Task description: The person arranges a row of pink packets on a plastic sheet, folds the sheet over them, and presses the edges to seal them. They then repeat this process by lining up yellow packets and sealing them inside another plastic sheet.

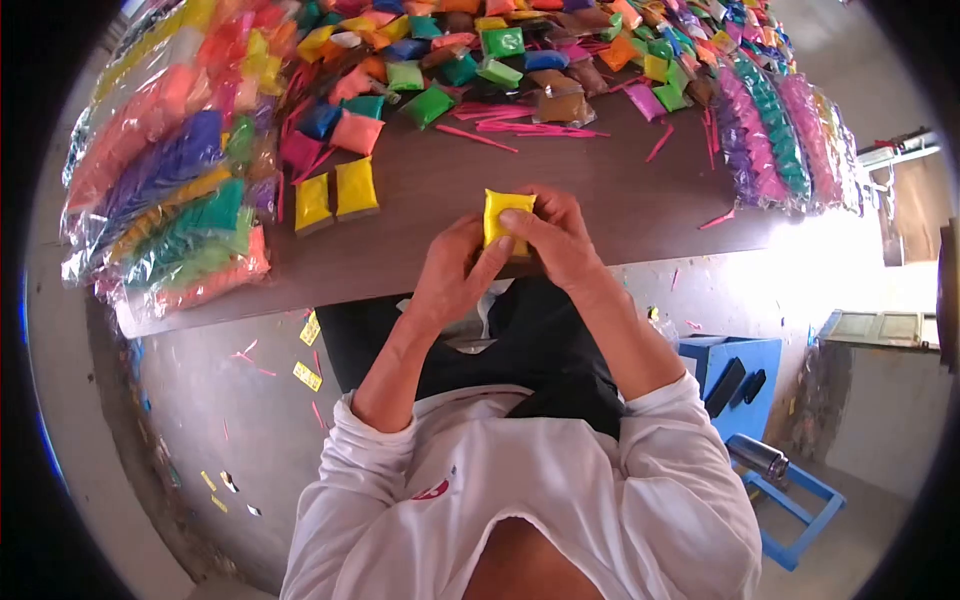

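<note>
A yellow packet (510, 207) is held upright between both hands near the table's front edge. My left hand (460, 265) grips its lower left side, with the thumb on its face. My right hand (555, 238) wraps round its right side, its thumb pressed across the middle. Two more yellow packets, one (312, 204) and another (356, 187), lie side by side on the brown table (430, 180), to the left of my hands.
Many coloured packets (502, 42) and pink strips (530, 127) cover the table's back. Long bags of packets lie at the left (180, 170) and right (785, 140). Below right are a blue box (735, 370), a blue stool (800, 515) and a metal flask (757, 456).
</note>
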Motion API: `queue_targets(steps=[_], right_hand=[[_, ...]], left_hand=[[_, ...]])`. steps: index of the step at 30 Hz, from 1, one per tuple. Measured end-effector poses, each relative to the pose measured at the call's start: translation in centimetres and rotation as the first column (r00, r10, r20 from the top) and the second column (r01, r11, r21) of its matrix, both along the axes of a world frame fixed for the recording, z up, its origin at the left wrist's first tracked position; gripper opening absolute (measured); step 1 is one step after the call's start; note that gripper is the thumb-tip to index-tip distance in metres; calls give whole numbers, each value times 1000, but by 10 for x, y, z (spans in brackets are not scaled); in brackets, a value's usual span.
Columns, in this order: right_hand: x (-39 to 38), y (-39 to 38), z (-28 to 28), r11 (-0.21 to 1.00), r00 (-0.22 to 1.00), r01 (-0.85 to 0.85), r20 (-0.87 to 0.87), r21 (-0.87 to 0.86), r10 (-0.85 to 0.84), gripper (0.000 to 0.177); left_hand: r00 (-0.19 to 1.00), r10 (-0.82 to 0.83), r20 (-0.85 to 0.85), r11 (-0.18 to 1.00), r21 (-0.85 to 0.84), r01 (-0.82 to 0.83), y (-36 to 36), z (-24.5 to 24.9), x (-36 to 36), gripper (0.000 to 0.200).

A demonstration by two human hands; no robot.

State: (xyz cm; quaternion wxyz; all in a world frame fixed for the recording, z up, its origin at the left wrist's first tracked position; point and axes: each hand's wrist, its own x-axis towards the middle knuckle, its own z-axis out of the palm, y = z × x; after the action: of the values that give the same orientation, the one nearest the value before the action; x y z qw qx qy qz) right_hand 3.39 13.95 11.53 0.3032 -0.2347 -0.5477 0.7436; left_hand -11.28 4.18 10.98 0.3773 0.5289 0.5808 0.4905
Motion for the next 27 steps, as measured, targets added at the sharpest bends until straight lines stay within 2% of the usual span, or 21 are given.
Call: queue_targets(steps=[1,2,4,5,6,8,11,14,17,20,23,24,25,26,27], right_hand=[[1,0,-3,1000,999,14,-48,-25,-15,22],[3,0,-12,997,998,63,27,-41,-62,20],[3,-2,-2,997,993,72,91,-10,-71,22],[6,0,-11,998,997,30,72,-64,-26,22],[9,2,-1,998,979,-25,202,-65,38,23],[6,4,-14,989,981,-59,190,138,32,28],[7,3,-25,980,998,-41,56,196,31,33],[6,-3,-21,989,997,-22,-76,148,34,35],[9,-6,-14,994,999,-41,30,99,38,31],[13,-6,-16,947,990,-7,132,321,-38,28],[18,6,-21,935,935,83,297,345,-193,25],[10,5,-2,945,942,316,96,80,-323,21],[14,17,21,923,903,316,230,219,-364,15],[17,38,12,875,893,238,259,421,-368,16],[7,39,27,886,908,271,206,375,-365,23]], left_hand=[[999,17,-36,999,-41,-18,-4,-1,-3,29],[998,13,-64,997,-69,-17,-4,-2,-2,26],[991,77,107,996,30,-81,-3,-7,6,23],[992,72,107,997,6,-73,-3,-8,6,24],[998,61,17,998,-6,-61,-3,2,7,25],[996,1,-91,999,40,3,-1,-3,2,29],[992,-34,-118,990,129,50,3,-2,7,33],[994,4,-107,989,145,11,3,-4,8,35],[998,37,-45,997,75,-34,-1,-1,7,32],[990,16,-142,988,156,6,1,-2,6,26],[987,31,-155,996,84,-18,2,-10,2,20],[995,66,-69,996,61,-62,0,-7,5,18],[990,78,-117,991,115,-65,-1,0,5,16],[987,79,-139,991,119,-63,-2,2,5,17],[979,48,-198,995,90,-30,-2,-1,1,17]])
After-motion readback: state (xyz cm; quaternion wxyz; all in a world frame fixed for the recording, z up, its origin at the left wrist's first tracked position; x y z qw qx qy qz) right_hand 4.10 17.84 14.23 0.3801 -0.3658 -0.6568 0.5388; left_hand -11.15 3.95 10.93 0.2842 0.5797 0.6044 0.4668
